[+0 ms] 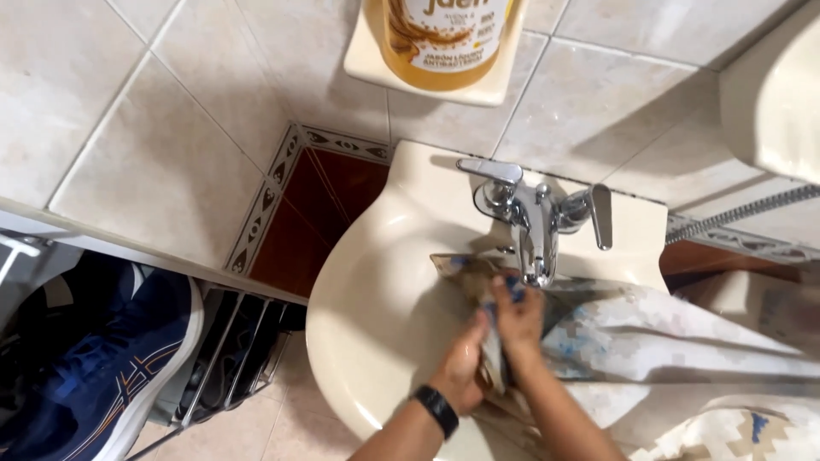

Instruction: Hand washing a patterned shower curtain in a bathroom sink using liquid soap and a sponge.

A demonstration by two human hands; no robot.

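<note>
Pale glazed wall tiles (pixel 154 128) with a patterned border strip surround a cream washbasin (pixel 376 290) seen from above. At its back edge stands a chrome two-lever faucet (pixel 536 224), whose spout hangs directly over the hands. Higher on the wall, a small ceramic shelf (pixel 367 61) carries an amber bottle of liquid soap (pixel 444 38). To the left, beyond the basin, a blue running shoe (pixel 111 358) lies beside a wire rack (pixel 231 358). A pale curtain-like cloth with blue and tan pixel pattern (pixel 666 350) drapes in from the right over the basin's rim, its bunched corner lying in the bowl just under the spout. Both forearms reach up from the bottom edge. The left hand (pixel 461 371), with a black band (pixel 437 410) at its wrist, has its fingers closed around the cloth from the left side. The right hand (pixel 518 318) sits just above and beside it, fingers clenched on the same fold, so the two hands press the fabric between them.
</note>
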